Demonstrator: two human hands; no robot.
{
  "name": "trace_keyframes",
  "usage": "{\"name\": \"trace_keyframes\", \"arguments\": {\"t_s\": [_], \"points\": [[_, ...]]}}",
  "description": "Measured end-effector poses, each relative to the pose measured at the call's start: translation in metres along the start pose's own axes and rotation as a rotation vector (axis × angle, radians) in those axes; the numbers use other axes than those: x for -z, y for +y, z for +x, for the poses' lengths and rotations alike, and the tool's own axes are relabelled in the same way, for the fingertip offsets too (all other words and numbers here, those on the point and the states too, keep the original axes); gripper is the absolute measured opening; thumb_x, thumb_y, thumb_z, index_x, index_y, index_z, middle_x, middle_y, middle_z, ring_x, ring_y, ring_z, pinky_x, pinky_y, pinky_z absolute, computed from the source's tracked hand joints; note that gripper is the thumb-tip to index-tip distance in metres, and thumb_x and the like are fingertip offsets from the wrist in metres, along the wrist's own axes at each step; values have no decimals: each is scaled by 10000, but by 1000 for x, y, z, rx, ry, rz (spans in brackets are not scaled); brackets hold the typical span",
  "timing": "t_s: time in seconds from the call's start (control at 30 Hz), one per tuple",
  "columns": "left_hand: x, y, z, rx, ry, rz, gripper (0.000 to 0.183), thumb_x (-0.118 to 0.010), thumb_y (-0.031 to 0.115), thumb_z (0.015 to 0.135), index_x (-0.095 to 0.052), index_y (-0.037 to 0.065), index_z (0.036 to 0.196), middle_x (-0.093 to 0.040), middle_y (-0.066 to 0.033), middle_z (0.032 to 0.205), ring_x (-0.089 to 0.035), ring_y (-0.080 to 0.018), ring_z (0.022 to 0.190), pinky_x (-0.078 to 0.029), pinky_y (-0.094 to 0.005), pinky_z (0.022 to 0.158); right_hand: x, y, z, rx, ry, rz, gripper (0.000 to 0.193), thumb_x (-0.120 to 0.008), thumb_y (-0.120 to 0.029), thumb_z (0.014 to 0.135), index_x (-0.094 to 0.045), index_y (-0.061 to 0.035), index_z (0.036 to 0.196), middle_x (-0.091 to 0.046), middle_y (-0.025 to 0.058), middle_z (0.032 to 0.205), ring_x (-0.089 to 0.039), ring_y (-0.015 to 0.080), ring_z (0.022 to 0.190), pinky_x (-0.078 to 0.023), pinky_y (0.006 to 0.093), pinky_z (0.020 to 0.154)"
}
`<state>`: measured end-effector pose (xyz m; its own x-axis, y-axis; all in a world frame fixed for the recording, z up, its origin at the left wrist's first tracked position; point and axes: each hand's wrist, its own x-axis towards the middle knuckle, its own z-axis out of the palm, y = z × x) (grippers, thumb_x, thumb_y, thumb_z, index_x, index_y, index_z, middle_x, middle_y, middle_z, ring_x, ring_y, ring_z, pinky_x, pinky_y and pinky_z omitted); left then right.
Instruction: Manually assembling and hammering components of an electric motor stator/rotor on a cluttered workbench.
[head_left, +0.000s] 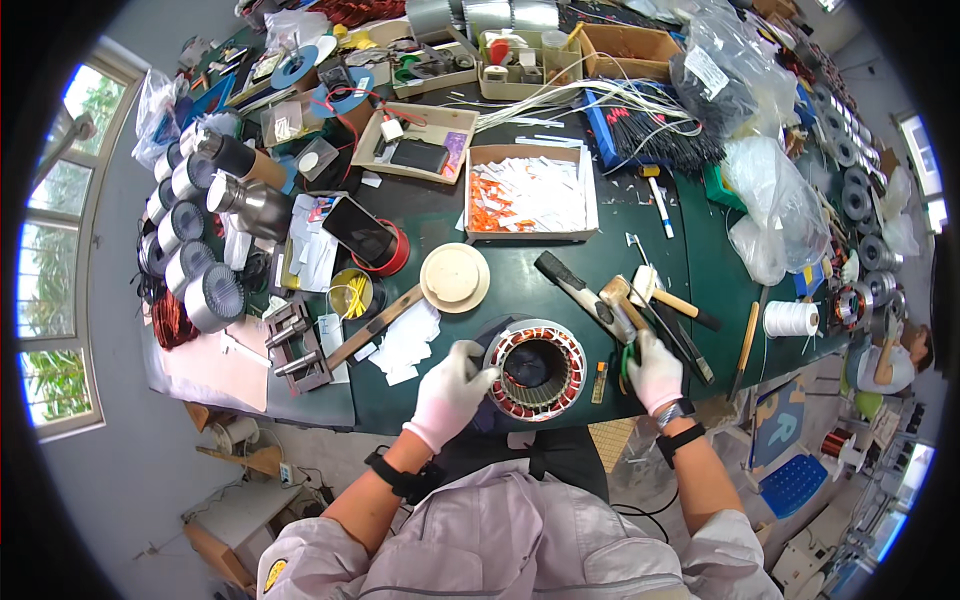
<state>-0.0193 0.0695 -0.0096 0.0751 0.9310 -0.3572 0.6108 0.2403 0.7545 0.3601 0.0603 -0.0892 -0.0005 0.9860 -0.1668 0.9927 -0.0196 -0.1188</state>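
A motor stator point(577, 368) stands at the table's front edge, with red-and-white windings round its rim and a dark hollow middle. At its left side is my left hand point(452, 396) in a white glove, thumb and fingers bent against the outer edge. My right hand point(656, 374), also gloved, is to the right of the stator, closed around green-handled scissors point(627, 362); their blades are hard to make out. Just beyond it lie a wooden-headed mallet point(616, 293) and a dark flat bar point(570, 285). A small yellow-orange tube point(599, 383) lies between stator and right hand.
Farther back is a box of white and orange slips point(530, 195). Left of the stator are loose white papers point(408, 340), a round cream lidded dish point(455, 277) and a metal fixture point(297, 345). A white thread spool point(791, 319) stands right. Another person point(890, 360) sits far right.
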Motion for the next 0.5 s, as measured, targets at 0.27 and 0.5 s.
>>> {"name": "trace_keyframes", "arguments": {"t_s": [0.27,0.5], "points": [[22,-13,-29,141,-57,-258,255,-738,86,968,-644,-1,1188,-681,-46,827,-634,-106,709,-530,-283,674,69,-20,33,56,105,16,572,-805,-242,865,-601,0,1342,-669,208,1094,-665,392,1050,-556,489,907],[2,5,-18,4,-122,-35,440,-725,259,993,-530,39,1321,-739,-180,882,-753,-375,830,-587,-440,747,97,-144,7,225,-6,237,362,-739,-368,975,-597,-53,1084,-702,156,919,-730,347,814,-575,444,675]]}}
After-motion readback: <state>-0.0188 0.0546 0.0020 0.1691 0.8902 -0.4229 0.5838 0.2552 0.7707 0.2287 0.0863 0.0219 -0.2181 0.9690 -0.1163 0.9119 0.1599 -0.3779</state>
